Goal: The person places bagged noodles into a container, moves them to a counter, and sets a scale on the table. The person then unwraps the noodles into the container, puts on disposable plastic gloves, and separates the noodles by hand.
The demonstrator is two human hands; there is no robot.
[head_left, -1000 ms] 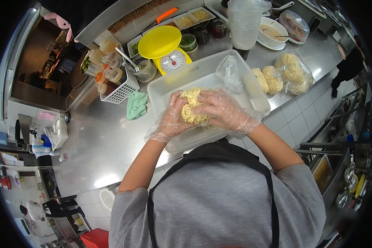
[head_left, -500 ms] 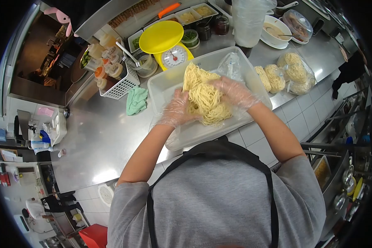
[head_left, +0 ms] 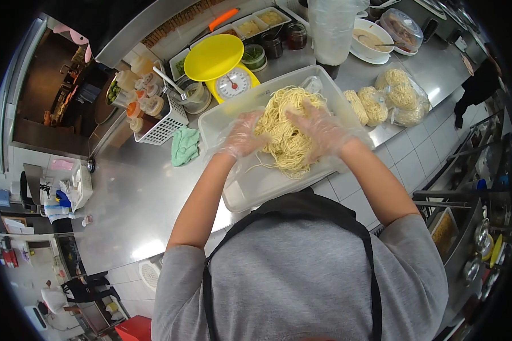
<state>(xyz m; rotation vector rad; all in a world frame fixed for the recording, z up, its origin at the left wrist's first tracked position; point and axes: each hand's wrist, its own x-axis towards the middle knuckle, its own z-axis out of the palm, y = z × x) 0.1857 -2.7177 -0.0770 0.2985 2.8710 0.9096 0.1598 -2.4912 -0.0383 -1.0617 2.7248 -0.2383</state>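
A loose heap of yellow noodles [head_left: 287,133] lies in a translucent plastic tub [head_left: 244,190], with a few strands trailing toward the left. My left hand [head_left: 246,135], in a clear plastic glove, cups the heap's left side, thumb and fingers curled about strands. On the opposite side my right hand [head_left: 321,129], gloved alike and slightly blurred, has its fingers sunk into the noodles; some fingertips are hidden among the strands. Behind the heap, a clear plastic bag [head_left: 313,85] sits in the tub's far corner.
A yellow kitchen scale [head_left: 233,84] stands behind the tub. To the left are a green cloth [head_left: 185,146] and a white basket [head_left: 164,126] of bottles. Bagged noodle bundles [head_left: 401,94] lie on the right, near a white bowl [head_left: 372,42]. Another person [head_left: 478,85] stands far right.
The noodle heap has spread wider and looser between my hands. My left hand has shifted slightly up, and my right hand has moved a little downward along the heap.
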